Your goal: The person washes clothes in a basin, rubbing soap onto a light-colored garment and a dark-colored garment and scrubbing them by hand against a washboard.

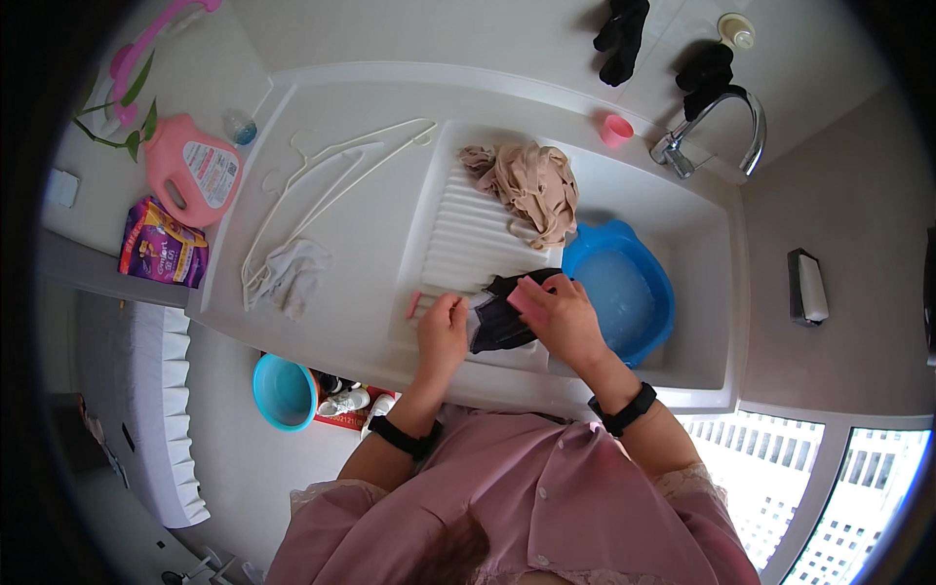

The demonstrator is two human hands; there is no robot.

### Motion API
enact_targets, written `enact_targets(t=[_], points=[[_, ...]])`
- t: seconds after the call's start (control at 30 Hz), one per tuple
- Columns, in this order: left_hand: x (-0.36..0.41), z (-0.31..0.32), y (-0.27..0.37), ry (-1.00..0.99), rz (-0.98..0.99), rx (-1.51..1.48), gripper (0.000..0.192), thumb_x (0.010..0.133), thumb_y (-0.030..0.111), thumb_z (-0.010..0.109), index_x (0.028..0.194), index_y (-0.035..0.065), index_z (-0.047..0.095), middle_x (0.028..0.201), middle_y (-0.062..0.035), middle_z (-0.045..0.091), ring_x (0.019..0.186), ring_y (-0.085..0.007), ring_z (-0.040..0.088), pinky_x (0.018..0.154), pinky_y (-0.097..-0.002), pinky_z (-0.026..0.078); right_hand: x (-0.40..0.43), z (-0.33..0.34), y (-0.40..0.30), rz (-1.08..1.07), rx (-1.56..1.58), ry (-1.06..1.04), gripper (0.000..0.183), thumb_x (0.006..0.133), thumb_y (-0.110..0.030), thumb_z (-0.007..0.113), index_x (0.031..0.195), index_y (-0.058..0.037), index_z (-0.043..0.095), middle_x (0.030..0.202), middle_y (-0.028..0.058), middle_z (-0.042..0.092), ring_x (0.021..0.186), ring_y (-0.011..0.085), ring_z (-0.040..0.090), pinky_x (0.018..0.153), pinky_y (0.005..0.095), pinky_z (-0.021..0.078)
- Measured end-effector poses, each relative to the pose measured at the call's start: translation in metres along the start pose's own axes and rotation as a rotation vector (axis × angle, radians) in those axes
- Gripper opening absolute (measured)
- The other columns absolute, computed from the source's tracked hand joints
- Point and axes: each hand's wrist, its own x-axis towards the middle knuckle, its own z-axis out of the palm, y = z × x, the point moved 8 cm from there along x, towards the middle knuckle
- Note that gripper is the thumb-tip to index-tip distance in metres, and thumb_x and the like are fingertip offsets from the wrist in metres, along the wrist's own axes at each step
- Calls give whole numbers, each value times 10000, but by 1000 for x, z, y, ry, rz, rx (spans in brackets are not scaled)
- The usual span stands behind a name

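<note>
My left hand [442,333] grips the grey edge of a dark cloth garment [503,320], perhaps a sock. The garment lies over the lower part of the ribbed washboard [468,238] built into the sink. In my right hand [574,322] is a pink block [528,301], held against the dark fabric; whether it is soap or a brush I cannot tell. Just right of that hand, a blue plastic basin [664,292] holds cloudy water inside the sink. A crumpled beige garment [537,190] rests at the top of the washboard, partly over its right edge.
White hangers [292,219] and a whitish cloth [295,274] lie on the left counter. Beyond stand a pink detergent jug [194,172] and a purple pouch [164,245]. A chrome faucet [680,150] and pink cup [616,131] stand behind the sink. Black socks [623,40] hang above.
</note>
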Motion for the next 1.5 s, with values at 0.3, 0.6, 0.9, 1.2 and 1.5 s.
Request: enact_targets(t=[0.3,0.6,0.9,1.2,1.5], points=[[-8,6,9,-41,11,24,187,933,211,598,928,26,618,740,-159,637,685,-310,642,625,-387,484,-5,-16,0,51,-71,8,538,719,-146,765,1235,-155,616,1011,133,581,908,340,569,803,430,496],[-13,5,9,-44,-29,-69,141,919,174,599,925,33,589,740,-173,639,720,-373,636,620,-445,476,-3,11,-52,-172,31,-63,557,694,-130,781,1227,-145,619,1010,122,572,885,326,567,780,426,501],[-11,5,10,-42,17,-70,135,906,175,623,895,50,574,711,-155,618,678,-362,619,589,-436,460,1,-3,-27,-90,-23,-48,545,681,-100,781,1204,-165,642,1002,114,568,881,326,567,789,423,501],[-10,8,2,-77,-1,-10,156,922,170,615,920,17,586,744,-155,648,666,-284,641,609,-367,478,-7,-28,33,80,-169,40,534,707,-115,774,1219,-166,635,1032,132,588,921,335,577,775,435,509],[-10,4,7,-86,-16,-6,141,929,158,601,914,18,596,735,-156,654,655,-284,650,591,-362,481,3,-7,-54,-148,55,18,548,703,-122,772,1224,-153,608,1001,133,576,896,332,580,777,434,510]])
